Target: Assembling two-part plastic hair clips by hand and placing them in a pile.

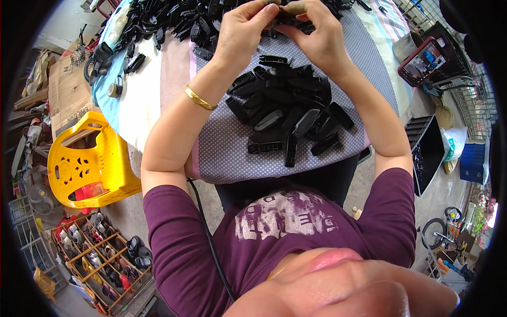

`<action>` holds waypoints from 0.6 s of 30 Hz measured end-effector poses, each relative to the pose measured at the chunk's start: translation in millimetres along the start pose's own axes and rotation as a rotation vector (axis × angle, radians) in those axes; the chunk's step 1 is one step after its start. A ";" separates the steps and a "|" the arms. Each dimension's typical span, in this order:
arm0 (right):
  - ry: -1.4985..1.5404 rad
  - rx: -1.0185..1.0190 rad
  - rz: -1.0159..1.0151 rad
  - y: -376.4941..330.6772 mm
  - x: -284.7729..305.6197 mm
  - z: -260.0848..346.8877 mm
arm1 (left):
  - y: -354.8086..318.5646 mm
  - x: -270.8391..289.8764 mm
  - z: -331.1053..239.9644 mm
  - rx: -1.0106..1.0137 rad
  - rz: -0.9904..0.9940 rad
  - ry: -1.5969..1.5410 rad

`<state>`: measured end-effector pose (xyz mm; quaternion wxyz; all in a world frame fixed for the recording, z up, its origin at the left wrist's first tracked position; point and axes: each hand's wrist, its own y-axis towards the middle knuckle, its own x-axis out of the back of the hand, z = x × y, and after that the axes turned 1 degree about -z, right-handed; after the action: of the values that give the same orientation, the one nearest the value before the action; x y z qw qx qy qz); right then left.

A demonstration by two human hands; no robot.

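Both my hands meet over the far part of the cloth-covered table, near the top edge of the view. My left hand (244,25) pinches with thumb and forefinger, and my right hand (318,33) closes toward it from the other side. Between their fingertips sits a small dark piece (280,10), mostly hidden by the fingers. Nearer to me lies a loose heap of black, elongated plastic pieces (288,103), some showing a glossy grey face. A larger pile of similar black pieces (169,21) spreads beyond my hands and to the left.
The table's patterned cloth (222,158) reaches close to my body. A yellow plastic chair (87,161) stands at the left, above a shoe rack (100,259). At the right are a propped-up phone (422,61) and a black crate (424,153). A round-topped container (114,87) rests near the left edge.
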<state>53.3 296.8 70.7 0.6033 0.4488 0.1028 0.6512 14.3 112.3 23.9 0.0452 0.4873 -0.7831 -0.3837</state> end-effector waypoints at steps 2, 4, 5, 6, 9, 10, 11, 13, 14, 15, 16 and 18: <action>0.253 -0.217 0.097 2.3 -0.3 -27.2 | 5.7 -11.2 -13.4 0.181 -0.099 0.081; 0.512 -0.427 0.195 2.0 5.3 -46.7 | 8.6 -14.7 -19.0 0.358 -0.199 0.169; 0.376 -0.330 0.240 1.3 8.8 -51.4 | 8.6 -13.4 -20.1 0.326 -0.146 0.222; 0.240 -0.232 0.283 0.3 11.3 -55.1 | 8.6 -12.7 -20.5 0.294 -0.092 0.275; 0.215 -0.177 0.225 -3.0 1.7 -51.0 | 9.5 3.0 -7.8 -0.009 0.122 -0.011; 0.199 -0.152 0.181 -6.1 0.6 -52.4 | 10.4 -0.6 -10.5 -0.004 0.122 -0.017; 0.197 -0.158 0.181 -4.0 5.3 -55.4 | 12.4 -7.8 -20.4 0.190 0.004 0.053; 0.213 -0.277 0.425 9.4 14.6 -58.9 | 17.1 -9.5 -33.4 0.466 -0.124 0.130; 0.221 -0.275 0.430 10.5 12.6 -54.6 | 16.4 -9.9 -42.1 0.468 -0.133 0.135; 0.128 -0.182 0.522 10.2 8.5 -48.3 | 17.0 -10.1 -53.2 0.482 -0.039 0.328; 0.024 -0.090 0.606 11.0 6.5 -43.2 | 21.2 -17.6 -66.9 0.490 0.065 0.512; -0.075 -0.335 0.823 14.8 2.6 -32.3 | 23.8 -40.3 -97.5 0.462 0.378 0.876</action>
<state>20.5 308.5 63.3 0.3617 0.3718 -0.2132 0.8280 61.3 95.6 119.8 0.3280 0.4495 -0.8292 0.0533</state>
